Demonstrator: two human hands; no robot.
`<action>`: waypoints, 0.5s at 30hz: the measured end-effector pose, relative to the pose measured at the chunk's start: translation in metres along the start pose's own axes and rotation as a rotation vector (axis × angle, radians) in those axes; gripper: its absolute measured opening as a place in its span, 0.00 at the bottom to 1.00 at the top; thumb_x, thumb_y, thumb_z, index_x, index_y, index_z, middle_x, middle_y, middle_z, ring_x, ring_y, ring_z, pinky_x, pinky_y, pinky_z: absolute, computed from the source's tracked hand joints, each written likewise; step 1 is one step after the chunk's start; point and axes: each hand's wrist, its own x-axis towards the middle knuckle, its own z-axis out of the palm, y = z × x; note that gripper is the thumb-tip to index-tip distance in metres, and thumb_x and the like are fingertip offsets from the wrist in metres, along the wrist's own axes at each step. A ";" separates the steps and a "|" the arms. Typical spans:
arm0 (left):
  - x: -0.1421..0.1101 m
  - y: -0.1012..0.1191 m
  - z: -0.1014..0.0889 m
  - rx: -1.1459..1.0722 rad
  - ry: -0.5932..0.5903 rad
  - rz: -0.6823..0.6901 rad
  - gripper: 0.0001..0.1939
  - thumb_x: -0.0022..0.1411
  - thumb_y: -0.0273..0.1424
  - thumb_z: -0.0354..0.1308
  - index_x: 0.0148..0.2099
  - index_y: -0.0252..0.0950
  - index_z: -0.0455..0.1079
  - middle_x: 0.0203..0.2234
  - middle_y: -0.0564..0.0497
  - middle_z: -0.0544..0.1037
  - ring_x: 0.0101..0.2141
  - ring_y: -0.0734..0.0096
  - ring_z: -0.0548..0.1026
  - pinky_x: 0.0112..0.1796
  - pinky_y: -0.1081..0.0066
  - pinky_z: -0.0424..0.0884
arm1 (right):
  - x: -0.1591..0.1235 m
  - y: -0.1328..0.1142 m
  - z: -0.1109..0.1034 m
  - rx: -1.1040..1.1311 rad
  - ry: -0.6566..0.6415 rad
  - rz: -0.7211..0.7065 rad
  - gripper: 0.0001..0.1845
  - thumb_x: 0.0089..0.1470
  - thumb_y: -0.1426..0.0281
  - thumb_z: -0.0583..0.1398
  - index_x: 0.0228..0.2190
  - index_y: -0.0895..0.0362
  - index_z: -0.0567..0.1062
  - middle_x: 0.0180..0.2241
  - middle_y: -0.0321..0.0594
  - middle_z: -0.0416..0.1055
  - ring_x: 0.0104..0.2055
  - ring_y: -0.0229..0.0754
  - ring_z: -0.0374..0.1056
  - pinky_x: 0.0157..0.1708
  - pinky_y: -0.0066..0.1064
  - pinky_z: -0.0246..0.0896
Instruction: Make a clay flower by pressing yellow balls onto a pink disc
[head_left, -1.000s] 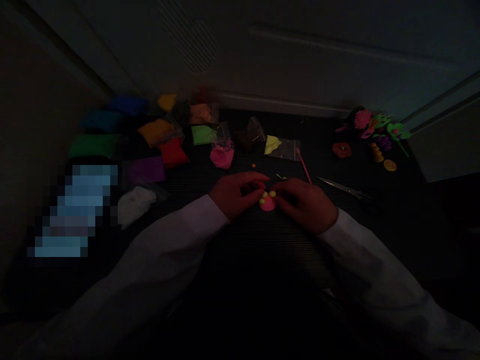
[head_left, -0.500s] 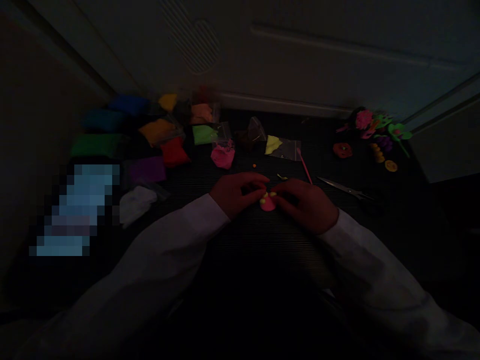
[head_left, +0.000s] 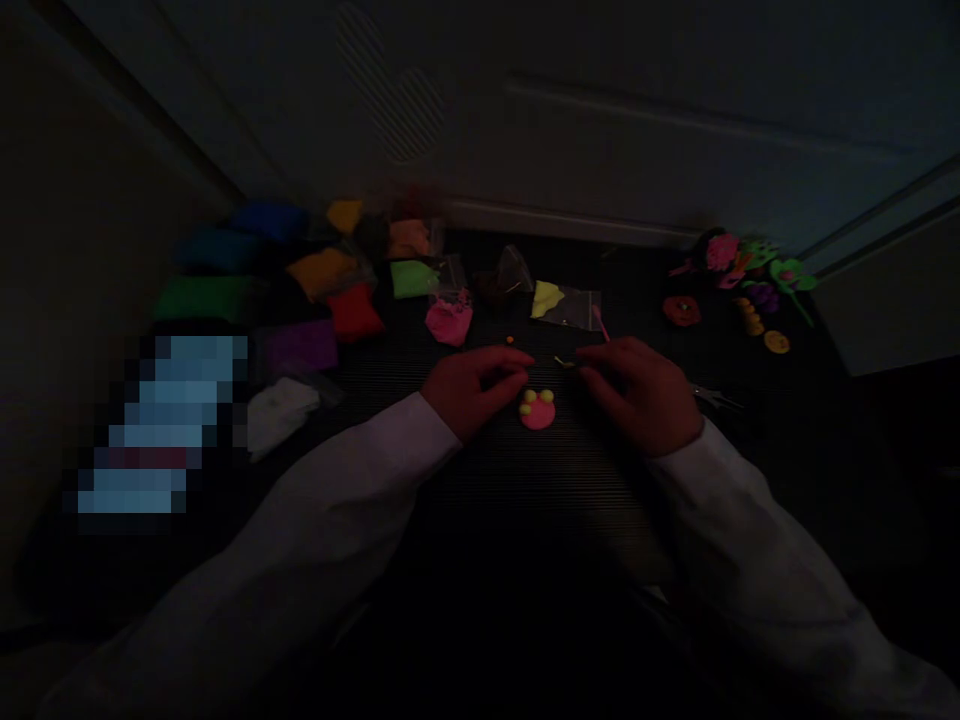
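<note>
A flat pink clay disc (head_left: 538,414) lies on the dark table, with three small yellow clay balls (head_left: 547,396) along its upper and left edge. My left hand (head_left: 478,392) rests just left of the disc, its thumb and fingers apart and nothing visible in them. To the right, my right hand (head_left: 641,395) hovers with fingers parted, its fingertips close to a thin yellow clay scrap (head_left: 564,362). The right hand hides part of a pink stick tool (head_left: 601,322) and of the scissors (head_left: 716,398).
Packs of coloured clay, such as red (head_left: 355,312), purple (head_left: 303,345) and white (head_left: 281,412), fill the left side. A bag with yellow clay (head_left: 547,299) lies beyond my hands. Clay flowers (head_left: 722,252) stand far right. A blurred bright screen (head_left: 161,420) is at left.
My right hand has let go of the yellow ball on the pink disc and moved right, leaving the disc uncovered. My left hand stays nearly in place. The view has shifted slightly.
</note>
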 end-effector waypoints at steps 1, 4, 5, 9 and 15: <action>0.000 0.000 0.000 -0.001 0.007 -0.003 0.15 0.53 0.35 0.53 0.42 0.34 0.68 0.34 0.50 0.76 0.34 0.74 0.74 0.38 0.71 0.69 | 0.001 0.002 0.001 -0.039 -0.017 0.002 0.16 0.51 0.66 0.53 0.40 0.58 0.71 0.37 0.42 0.69 0.39 0.38 0.65 0.39 0.30 0.59; 0.002 0.001 -0.001 -0.001 0.019 -0.004 0.15 0.54 0.36 0.52 0.41 0.34 0.68 0.34 0.51 0.76 0.34 0.74 0.74 0.38 0.72 0.69 | 0.004 0.005 0.009 -0.145 -0.094 0.001 0.19 0.51 0.62 0.53 0.44 0.55 0.69 0.39 0.42 0.69 0.40 0.42 0.64 0.39 0.35 0.57; 0.002 0.001 -0.002 0.000 0.024 -0.005 0.14 0.54 0.36 0.52 0.41 0.34 0.68 0.34 0.51 0.76 0.33 0.75 0.74 0.37 0.72 0.69 | 0.005 0.005 0.011 -0.173 -0.114 0.006 0.19 0.51 0.62 0.52 0.44 0.53 0.69 0.39 0.42 0.69 0.40 0.43 0.64 0.39 0.36 0.56; 0.002 0.002 -0.002 0.052 0.075 -0.002 0.14 0.54 0.36 0.51 0.40 0.35 0.69 0.32 0.51 0.77 0.32 0.75 0.74 0.35 0.72 0.70 | 0.009 0.003 0.018 -0.181 -0.132 0.038 0.14 0.53 0.64 0.50 0.36 0.53 0.72 0.35 0.40 0.70 0.39 0.43 0.64 0.37 0.36 0.52; 0.010 0.001 -0.001 0.300 0.255 0.236 0.12 0.56 0.33 0.49 0.40 0.35 0.69 0.34 0.49 0.75 0.35 0.74 0.72 0.38 0.69 0.69 | 0.008 0.005 0.017 -0.139 -0.076 0.052 0.10 0.51 0.67 0.51 0.31 0.56 0.71 0.34 0.41 0.70 0.38 0.42 0.65 0.36 0.35 0.53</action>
